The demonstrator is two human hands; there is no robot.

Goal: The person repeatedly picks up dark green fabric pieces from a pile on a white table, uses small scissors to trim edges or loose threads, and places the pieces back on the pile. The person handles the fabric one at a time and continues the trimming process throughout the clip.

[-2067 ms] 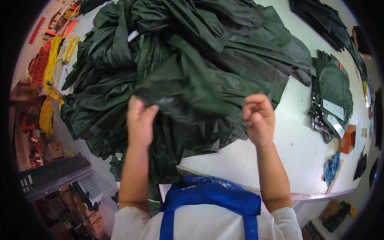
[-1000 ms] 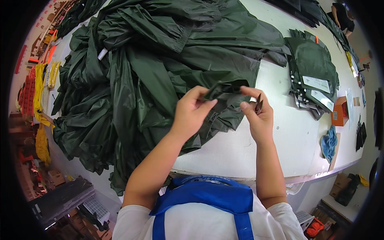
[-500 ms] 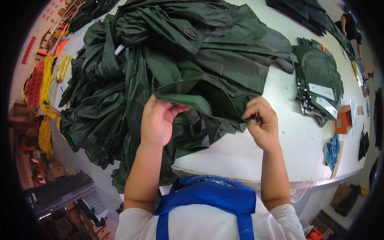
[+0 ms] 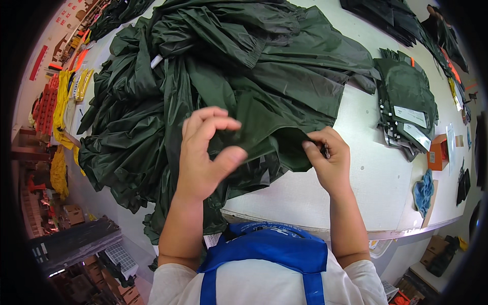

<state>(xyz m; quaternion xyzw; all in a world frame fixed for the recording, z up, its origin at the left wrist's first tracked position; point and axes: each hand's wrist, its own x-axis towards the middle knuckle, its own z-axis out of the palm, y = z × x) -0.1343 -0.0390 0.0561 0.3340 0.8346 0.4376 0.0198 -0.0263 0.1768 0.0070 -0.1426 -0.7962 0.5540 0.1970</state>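
A large heap of dark green, shiny thin garments [image 4: 129,107] with gathered, elastic-looking edges lies in front of me. My right hand [image 4: 329,156] pinches the rim of an open green fabric piece [image 4: 290,136] at its right corner, holding its mouth spread. A small dark metal object [image 4: 326,150] sits tucked in the same hand; its kind is not clear. My left hand [image 4: 204,152] is open at the left side of the piece, thumb and fingers apart and slightly blurred. It seems to hold nothing.
On the right of the white table [image 4: 378,198] lies a stack of folded green packets [image 4: 405,94] with white labels. Beyond it are an orange box [image 4: 437,152] and a blue cloth [image 4: 422,193]. Yellow garments [image 4: 62,112] hang at the left; another person [image 4: 441,33] stands far right.
My left hand has let go of the fabric's left edge and spread its fingers. That side of the opening has fallen in, while my right hand still grips its corner.
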